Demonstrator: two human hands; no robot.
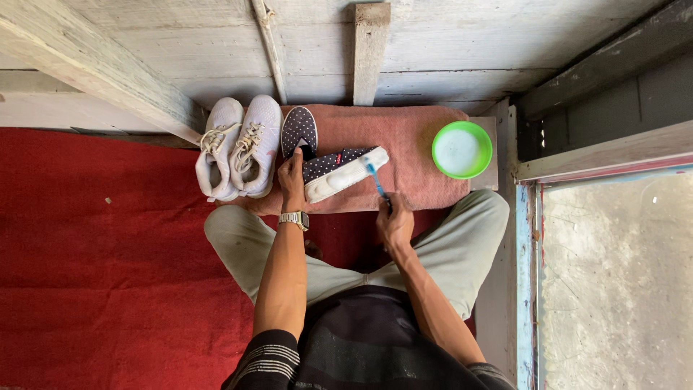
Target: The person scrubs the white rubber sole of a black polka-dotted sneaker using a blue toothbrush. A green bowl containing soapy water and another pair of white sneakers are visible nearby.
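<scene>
Step in hand: scrubbing. Left hand (pixel 291 178) grips dotted shoe (pixel 339 173) on pink towel (pixel 419 155); right hand (pixel 395 220) fingers closed around toothbrush (pixel 375 178), bristles at white sole. Next likely needs fresh dip in green bowl (pixel 462 149).

The dark navy slip-on shoe with white polka dots (pixel 339 172) lies tipped on its side on the pink towel (pixel 419 155), its thick white sole turned toward the person and its toe pointing right. The blue-handled toothbrush (pixel 375 179) stands slanted, its head pressed against the white sole near the toe end. The matching dotted shoe (pixel 299 130) sits upright just beside it, toe pointing away, next to the pair of white sneakers (pixel 238 144).
</scene>
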